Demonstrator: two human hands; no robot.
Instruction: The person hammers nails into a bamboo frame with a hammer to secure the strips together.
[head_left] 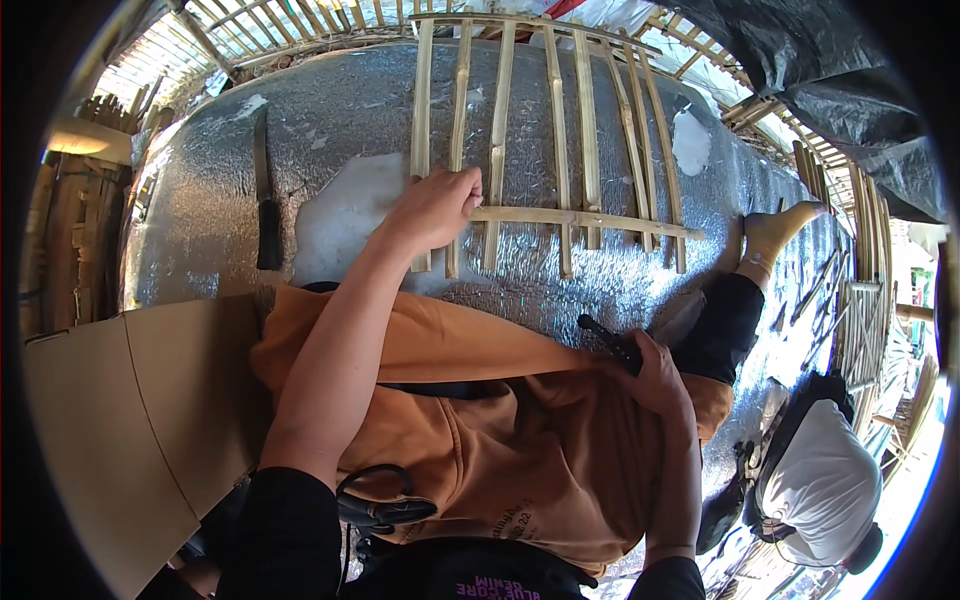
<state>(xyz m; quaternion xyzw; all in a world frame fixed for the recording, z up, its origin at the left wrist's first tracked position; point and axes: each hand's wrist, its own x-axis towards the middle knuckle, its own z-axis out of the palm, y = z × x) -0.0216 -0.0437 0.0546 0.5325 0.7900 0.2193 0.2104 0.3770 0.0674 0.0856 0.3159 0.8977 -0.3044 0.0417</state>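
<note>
A frame of pale bamboo slats (560, 150) lies on the silver foil mat in front of me, with several long strips held together by crosspieces at the far and near sides. My left hand (440, 208) is closed in a fist at the left end of the near crosspiece (590, 219), gripping it where it meets the slats. By my lap, my right hand (658, 375) is wrapped round a black tool (612, 343); its dark end points away to the left and its kind cannot be made out. Brown cloth (520, 430) covers my lap.
Cardboard (140, 420) stands at the left. A dark strip (266, 200) lies on the foil mat (350, 100). My bare foot (780, 235) extends to the right. A person in a white top (825, 485) is at lower right. Black sheeting (840, 90) hangs at upper right.
</note>
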